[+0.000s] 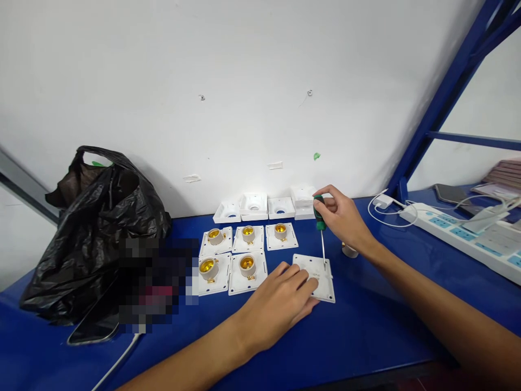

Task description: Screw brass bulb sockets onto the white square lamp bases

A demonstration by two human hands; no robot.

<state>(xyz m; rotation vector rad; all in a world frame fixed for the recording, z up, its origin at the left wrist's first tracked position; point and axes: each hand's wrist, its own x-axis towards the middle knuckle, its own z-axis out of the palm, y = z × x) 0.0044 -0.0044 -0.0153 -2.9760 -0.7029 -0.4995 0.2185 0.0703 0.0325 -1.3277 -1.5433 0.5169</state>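
My right hand [336, 212] is closed around the green handle of a screwdriver [323, 241]. The shaft points down, and its tip meets a white square plastic plate [315, 265] near the right edge. Lying over the left part of that plate, my left hand [285, 296] steadies it with bent fingers on top and the thumb at its near edge. To the left are several square lamp holders [247, 267], each a white plate with a round, brass-lined bulb socket facing up. A loose socket [350, 251] sits behind my right wrist, partly hidden.
White square covers [280, 207] with round holes line the wall, some stacked at the right. A black plastic bag [101, 217] and a phone [95, 320] with a white cable lie left. At right are a power strip [459, 231], cables and a blue frame post [442, 98].
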